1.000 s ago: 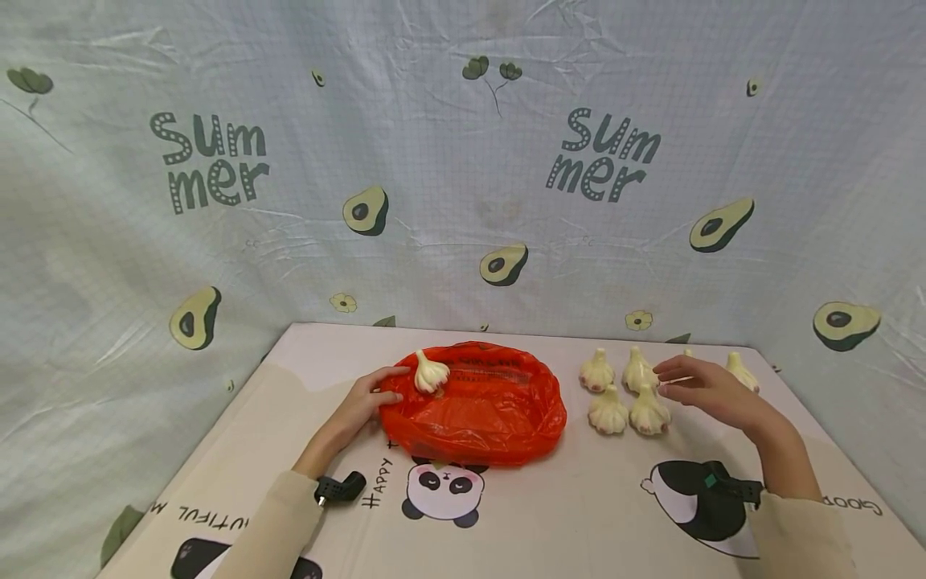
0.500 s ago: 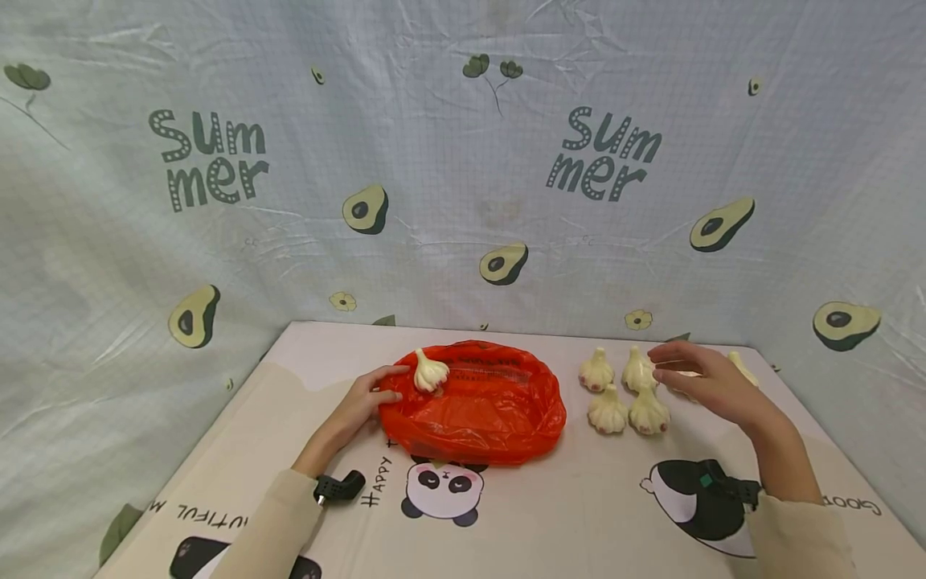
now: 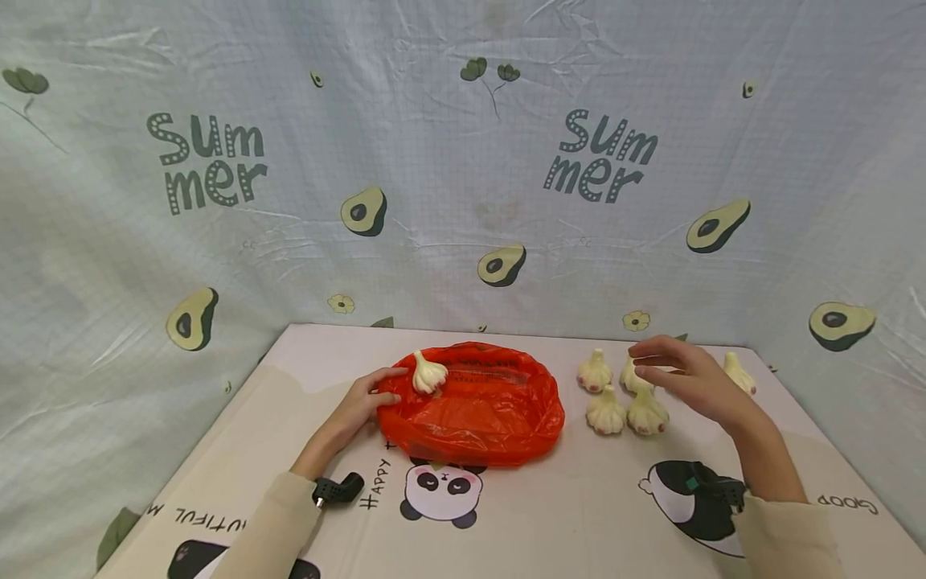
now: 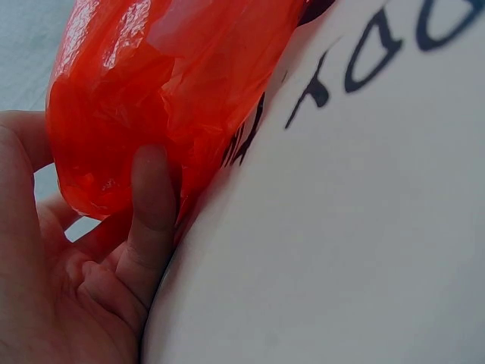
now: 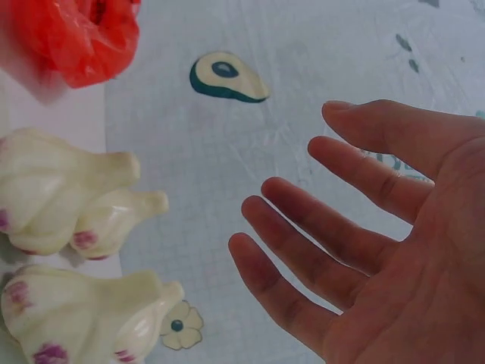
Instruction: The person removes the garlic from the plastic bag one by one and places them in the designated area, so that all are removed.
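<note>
My left hand (image 3: 359,406) holds the left end of a red plastic bag (image 3: 492,434), which lies spread with its mouth facing up. In the left wrist view its thumb lies on the bag's outside, with fingers behind the edge. One garlic bulb (image 3: 430,375) sits inside the bag at the left. Over the group of garlic bulbs on the right, my right hand (image 3: 690,382) hovers with parted, slightly bent fingers and nothing in them. A front bulb (image 3: 647,414) and another bulb (image 3: 605,412) stand below and left of it. The hand partly hides a rear bulb (image 3: 631,376).
A garlic bulb (image 3: 595,372) stands at the back left of the group, and another bulb (image 3: 738,375) is beyond the right hand. The table (image 3: 550,515) has a printed pale cover. Patterned cloth (image 3: 434,161) hangs behind it and along both sides.
My right hand has moved left and a little up over the garlic bulbs, uncovering more of the far right bulb. The left hand and the bag stay put.
</note>
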The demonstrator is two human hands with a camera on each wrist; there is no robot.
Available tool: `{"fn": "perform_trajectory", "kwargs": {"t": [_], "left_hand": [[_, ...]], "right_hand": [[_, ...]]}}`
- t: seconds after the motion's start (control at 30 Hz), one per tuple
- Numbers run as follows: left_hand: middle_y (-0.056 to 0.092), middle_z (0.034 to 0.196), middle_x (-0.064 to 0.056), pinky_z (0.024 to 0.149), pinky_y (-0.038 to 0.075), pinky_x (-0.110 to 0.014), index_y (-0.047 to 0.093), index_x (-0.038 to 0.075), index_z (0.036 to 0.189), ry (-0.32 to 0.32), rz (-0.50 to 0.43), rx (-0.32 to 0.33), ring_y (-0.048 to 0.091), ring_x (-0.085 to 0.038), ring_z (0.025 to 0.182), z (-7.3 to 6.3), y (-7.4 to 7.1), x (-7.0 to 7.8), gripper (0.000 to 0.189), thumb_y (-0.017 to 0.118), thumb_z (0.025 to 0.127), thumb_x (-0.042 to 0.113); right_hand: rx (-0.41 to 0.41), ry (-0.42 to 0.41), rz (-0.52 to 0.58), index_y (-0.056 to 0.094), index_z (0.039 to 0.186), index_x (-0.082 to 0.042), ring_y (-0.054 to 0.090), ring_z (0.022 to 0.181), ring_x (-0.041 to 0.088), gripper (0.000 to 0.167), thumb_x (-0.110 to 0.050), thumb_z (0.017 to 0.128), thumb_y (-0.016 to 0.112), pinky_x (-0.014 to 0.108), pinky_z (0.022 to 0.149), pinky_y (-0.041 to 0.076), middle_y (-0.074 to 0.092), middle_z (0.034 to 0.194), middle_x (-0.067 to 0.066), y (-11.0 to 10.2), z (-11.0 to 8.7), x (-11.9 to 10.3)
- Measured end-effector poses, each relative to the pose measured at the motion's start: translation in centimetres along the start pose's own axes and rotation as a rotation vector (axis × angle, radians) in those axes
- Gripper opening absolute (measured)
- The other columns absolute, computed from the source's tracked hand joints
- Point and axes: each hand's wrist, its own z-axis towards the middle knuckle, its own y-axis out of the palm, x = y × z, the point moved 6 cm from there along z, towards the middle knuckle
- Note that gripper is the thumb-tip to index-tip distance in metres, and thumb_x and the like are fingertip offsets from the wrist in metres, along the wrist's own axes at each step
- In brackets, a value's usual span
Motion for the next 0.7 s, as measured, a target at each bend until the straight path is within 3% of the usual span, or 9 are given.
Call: {"fn": "perform_trajectory", "kwargs": {"t": [0.33, 0.7], "left_hand": [[0.042, 0.160, -0.021, 0.097, 0.058, -0.028, 0.051, 0.009, 0.150, 0.003, 0.001, -0.001, 0.057, -0.035, 0.126, 0.0, 0.0, 0.0, 0.053, 0.054, 0.097, 0.011], [0.042, 0.161, -0.018, 0.106, 0.056, -0.043, 0.053, 0.012, 0.149, -0.019, 0.006, 0.013, 0.055, -0.039, 0.132, 0.0, 0.1, -0.1, 0.053, 0.055, 0.096, 0.011]], "right_hand": [[-0.022, 0.006, 0.008, 0.061, 0.134, -0.003, 0.055, 0.108, -0.018, 0.036, -0.020, 0.102, 0.063, 0.013, 0.091, 0.051, 0.065, 0.135, 0.017, 1.3, 0.6, -0.8], [-0.037, -0.017, 0.049, 0.061, 0.134, -0.002, 0.057, 0.108, -0.017, 0.035, -0.018, 0.103, 0.062, 0.014, 0.090, 0.053, 0.064, 0.136, 0.021, 1.9, 0.8, -1.5]]}}
